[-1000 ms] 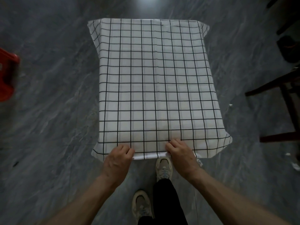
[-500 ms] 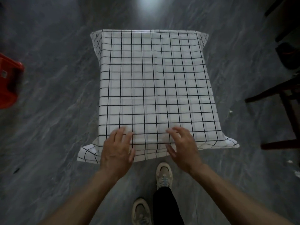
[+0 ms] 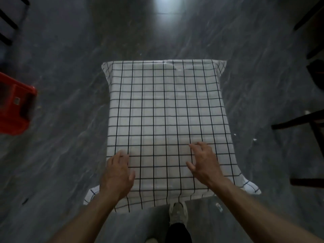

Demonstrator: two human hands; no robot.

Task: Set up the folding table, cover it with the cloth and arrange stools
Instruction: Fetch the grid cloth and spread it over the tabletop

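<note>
A white cloth with a black grid [image 3: 164, 111] covers the whole folding table, whose top and legs are hidden under it. The cloth's corners hang loose at the near left and near right. My left hand [image 3: 116, 174] lies palm down on the cloth at the near left edge, fingers apart. My right hand [image 3: 203, 163] hovers or rests on the cloth at the near right, fingers spread and slightly curled. Neither hand holds anything. A red plastic stool [image 3: 14, 106] stands on the floor far to the left.
Dark wooden chair legs [image 3: 301, 120] stand at the right edge, and dark furniture [image 3: 10, 23] sits at the top left. My shoe [image 3: 178, 213] is just under the table's near edge. Grey marble floor [image 3: 66, 146] surrounds the table.
My hands let go of the cloth's near edge and moved forward onto the tabletop, spreading apart. The view shifted, so the table sits lower in frame.
</note>
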